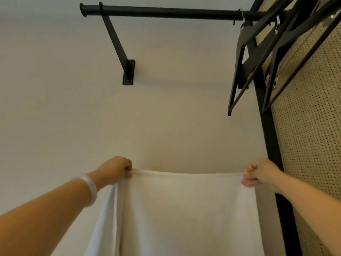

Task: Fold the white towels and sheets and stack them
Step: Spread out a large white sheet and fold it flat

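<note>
A white towel point(184, 209) hangs stretched between my two hands, held up in front of a pale wall. My left hand point(116, 169) grips its top left corner in a closed fist; a pale bangle sits on that wrist. My right hand point(260, 172) pinches the top right corner with curled fingers. The top edge sags slightly between the hands. The cloth drops out of the frame at the bottom, and an extra fold of it hangs under the left hand.
A black clothes rail point(166, 12) on a wall bracket point(128, 72) runs overhead. Dark hangers point(258, 58) dangle from its right end. A woven cane panel in a black frame point(311, 126) stands close on the right.
</note>
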Tool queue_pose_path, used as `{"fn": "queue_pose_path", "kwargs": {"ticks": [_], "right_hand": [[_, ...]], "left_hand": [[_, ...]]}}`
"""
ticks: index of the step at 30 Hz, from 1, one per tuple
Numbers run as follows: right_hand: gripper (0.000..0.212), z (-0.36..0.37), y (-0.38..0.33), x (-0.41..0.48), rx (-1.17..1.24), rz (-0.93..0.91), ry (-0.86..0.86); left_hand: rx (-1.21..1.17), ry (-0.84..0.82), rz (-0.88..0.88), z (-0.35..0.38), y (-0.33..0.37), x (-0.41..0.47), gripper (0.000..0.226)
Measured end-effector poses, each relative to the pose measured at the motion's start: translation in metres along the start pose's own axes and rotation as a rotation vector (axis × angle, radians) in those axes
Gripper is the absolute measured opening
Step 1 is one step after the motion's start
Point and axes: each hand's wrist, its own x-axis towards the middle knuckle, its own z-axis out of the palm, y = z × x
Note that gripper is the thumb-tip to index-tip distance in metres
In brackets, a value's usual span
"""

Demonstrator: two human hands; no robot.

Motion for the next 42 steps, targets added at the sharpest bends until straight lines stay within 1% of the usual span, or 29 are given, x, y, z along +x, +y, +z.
{"fn": "queue_pose_path", "kwargs": {"ticks": [1, 2, 3, 6, 7, 8, 9, 10, 12, 15, 18, 21, 23, 26, 30, 33, 35, 37, 39, 42], "right_hand": [[0.017, 0.008, 0.007, 0.003, 0.005, -0.005, 0.031], [0.018, 0.014, 0.01, 0.008, -0.002, -0.041, 0.089], [0.018, 0.017, 0.009, 0.013, -0.014, -0.111, 0.162], [0.013, 0.018, -0.009, 0.018, 0.053, -0.361, 0.333], [0.01, 0.019, -0.011, 0.017, 0.093, -0.407, 0.354], [0.01, 0.021, -0.006, 0.013, 0.11, -0.425, 0.353], [0.01, 0.025, 0.004, 0.009, 0.104, -0.422, 0.333], [0.011, 0.032, 0.022, 0.002, 0.086, -0.402, 0.3], [0.013, 0.046, 0.07, -0.018, 0.055, -0.324, 0.228], [0.014, 0.063, 0.152, -0.059, -0.031, -0.162, 0.117], [0.014, 0.075, 0.222, -0.102, -0.099, -0.003, 0.034], [0.014, 0.079, 0.273, -0.141, -0.105, 0.15, -0.034], [0.014, 0.078, 0.304, -0.167, -0.139, 0.218, -0.057], [0.015, 0.072, 0.342, -0.209, -0.177, 0.235, -0.058], [0.017, 0.061, 0.376, -0.259, -0.192, 0.285, -0.077], [0.021, 0.052, 0.394, -0.294, -0.181, 0.305, -0.074], [0.027, 0.046, 0.404, -0.325, -0.173, 0.292, -0.069], [0.035, 0.036, 0.417, -0.36, -0.228, 0.266, -0.062], [0.041, 0.027, 0.435, -0.397, -0.328, 0.245, -0.117], [0.049, 0.021, 0.451, -0.443, -0.558, 0.193, -0.293]], "left_hand": [[0.003, -0.004, -0.03, 0.01, 0.002, 0.003, 0.016], [-0.012, 0.028, -0.057, 0.013, 0.005, 0.007, 0.015], [-0.046, 0.101, -0.081, 0.009, 0.007, 0.014, 0.013], [-0.271, 0.431, -0.128, -0.011, 0.011, 0.033, 0.011], [-0.326, 0.512, -0.13, -0.012, 0.011, 0.034, 0.01], [-0.347, 0.552, -0.129, -0.008, 0.011, 0.03, 0.01], [-0.339, 0.556, -0.121, 0.002, 0.009, 0.022, 0.01], [-0.322, 0.536, -0.113, 0.019, 0.007, 0.01, 0.011], [-0.291, 0.434, -0.098, 0.064, -0.001, -0.023, 0.014], [-0.178, 0.191, -0.056, 0.136, -0.005, -0.09, 0.009], [-0.122, -0.006, -0.055, 0.199, 0.003, -0.164, 0.015], [-0.129, -0.123, -0.083, 0.24, 0.013, -0.23, 0.016], [-0.141, -0.141, -0.076, 0.256, 0.02, -0.267, 0.015], [-0.2, -0.124, -0.026, 0.273, 0.031, -0.318, 0.016], [-0.275, -0.145, -0.006, 0.281, 0.047, -0.376, 0.008], [-0.322, -0.163, 0.001, 0.277, 0.061, -0.414, 0.012], [-0.321, -0.217, 0.016, 0.273, 0.067, -0.441, 0.024], [-0.296, -0.305, 0.056, 0.271, 0.07, -0.468, 0.036], [-0.253, -0.414, 0.105, 0.272, 0.072, -0.499, 0.038], [-0.251, -0.498, 0.152, 0.281, 0.075, -0.541, 0.028]]}}
